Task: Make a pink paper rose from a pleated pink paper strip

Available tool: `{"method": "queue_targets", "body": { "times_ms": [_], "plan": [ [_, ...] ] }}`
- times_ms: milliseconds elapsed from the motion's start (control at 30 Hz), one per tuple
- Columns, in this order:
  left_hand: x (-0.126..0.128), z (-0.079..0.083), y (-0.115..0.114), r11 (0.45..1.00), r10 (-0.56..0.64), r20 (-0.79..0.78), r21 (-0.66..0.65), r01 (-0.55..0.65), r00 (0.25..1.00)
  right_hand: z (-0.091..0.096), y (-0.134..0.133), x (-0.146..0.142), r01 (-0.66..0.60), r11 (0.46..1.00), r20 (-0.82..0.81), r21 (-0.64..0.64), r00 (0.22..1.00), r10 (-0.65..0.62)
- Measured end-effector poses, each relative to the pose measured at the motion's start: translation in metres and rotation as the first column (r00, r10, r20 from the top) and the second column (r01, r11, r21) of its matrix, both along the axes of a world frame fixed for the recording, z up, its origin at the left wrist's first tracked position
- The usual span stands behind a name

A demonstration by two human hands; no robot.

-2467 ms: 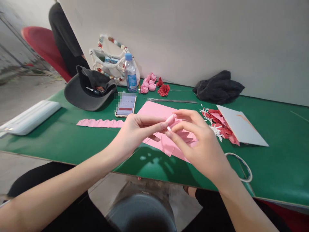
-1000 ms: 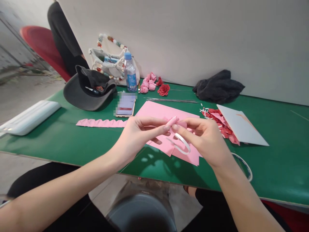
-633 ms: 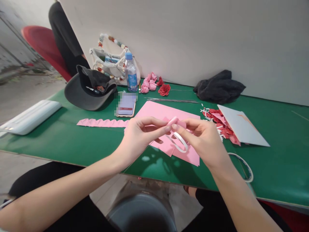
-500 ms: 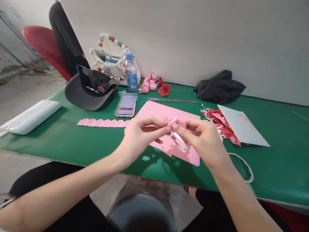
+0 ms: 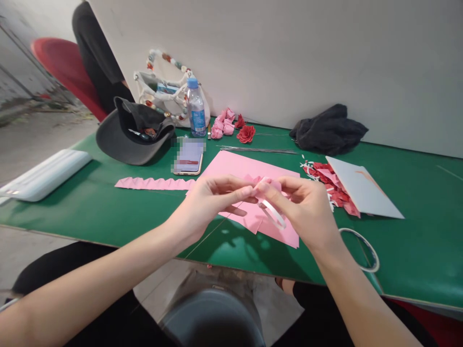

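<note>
My left hand (image 5: 210, 202) and my right hand (image 5: 307, 209) meet above the green table (image 5: 90, 212), fingertips pinched together on a small pink paper piece (image 5: 265, 183). A curled white strip (image 5: 274, 213) hangs from that piece below my right fingers. Under my hands lie pink paper sheets (image 5: 238, 166). A scalloped pink paper strip (image 5: 152, 183) lies on the table to the left of my left hand.
At the back stand a grey cap (image 5: 128, 135), a phone (image 5: 188, 157), a water bottle (image 5: 196, 108), a beaded bag (image 5: 162, 91), pink and red paper roses (image 5: 231, 127), thin wires (image 5: 256, 150), a dark cloth (image 5: 327, 127). Red scraps (image 5: 325, 180) and a white card (image 5: 361, 190) lie right. Someone sits far left.
My right hand has pulled a white strip away from the pink piece; the strip now curls down below my fingers. Both hands stay pinched at the same spot.
</note>
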State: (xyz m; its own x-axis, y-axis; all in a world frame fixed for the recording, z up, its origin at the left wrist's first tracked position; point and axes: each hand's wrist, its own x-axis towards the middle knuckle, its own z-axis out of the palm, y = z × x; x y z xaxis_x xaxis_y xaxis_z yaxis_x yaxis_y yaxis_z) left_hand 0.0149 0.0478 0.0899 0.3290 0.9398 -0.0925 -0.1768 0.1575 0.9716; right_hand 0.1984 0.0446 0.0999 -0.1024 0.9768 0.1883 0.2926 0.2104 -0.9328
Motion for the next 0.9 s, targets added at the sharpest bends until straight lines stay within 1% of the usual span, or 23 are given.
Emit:
{"method": "queue_targets", "body": {
  "times_ms": [133, 200, 267, 400, 467, 600, 667, 767, 900],
  "plan": [
    [-0.0024, 0.0035, 0.0021, 0.992, -0.070, 0.090, -0.094, 0.078, 0.994, 0.0012, 0.0005, 0.0014, -0.007, 1.000, -0.018, 0.023, 1.000, 0.007],
    [-0.0032, 0.0049, 0.0026, 0.985, -0.099, 0.099, -0.133, 0.112, 0.990, 0.0009, 0.0010, 0.0018, -0.018, 1.000, -0.025, 0.019, 1.000, 0.019],
    [-0.0037, 0.0060, 0.0024, 0.983, -0.125, 0.071, -0.127, 0.133, 0.990, 0.0000, 0.0015, 0.0022, -0.037, 0.999, -0.041, 0.013, 0.998, 0.037],
    [-0.0044, 0.0079, 0.0016, 0.987, -0.150, -0.001, -0.061, 0.150, 0.989, -0.0023, 0.0021, 0.0025, -0.056, 0.998, -0.090, 0.010, 0.994, 0.056],
    [-0.0054, 0.0081, 0.0022, 0.982, -0.174, 0.016, -0.071, 0.175, 0.985, -0.0030, 0.0025, 0.0024, -0.065, 0.998, -0.115, 0.026, 0.991, 0.068],
    [-0.0086, 0.0062, 0.0053, 0.953, -0.242, 0.122, -0.158, 0.260, 0.963, -0.0032, 0.0033, 0.0027, -0.094, 0.992, -0.126, 0.087, 0.987, 0.105],
    [-0.0098, 0.0053, 0.0062, 0.940, -0.263, 0.147, -0.183, 0.288, 0.953, -0.0030, 0.0036, 0.0033, -0.112, 0.989, -0.127, 0.101, 0.984, 0.124],
    [-0.0098, 0.0058, 0.0062, 0.933, -0.283, 0.152, -0.187, 0.309, 0.947, -0.0032, 0.0038, 0.0043, -0.131, 0.985, -0.133, 0.112, 0.980, 0.145],
    [-0.0082, 0.0068, 0.0056, 0.942, -0.274, 0.121, -0.167, 0.291, 0.954, -0.0047, 0.0038, 0.0048, -0.140, 0.985, -0.133, 0.100, 0.979, 0.152]
  ]
}}
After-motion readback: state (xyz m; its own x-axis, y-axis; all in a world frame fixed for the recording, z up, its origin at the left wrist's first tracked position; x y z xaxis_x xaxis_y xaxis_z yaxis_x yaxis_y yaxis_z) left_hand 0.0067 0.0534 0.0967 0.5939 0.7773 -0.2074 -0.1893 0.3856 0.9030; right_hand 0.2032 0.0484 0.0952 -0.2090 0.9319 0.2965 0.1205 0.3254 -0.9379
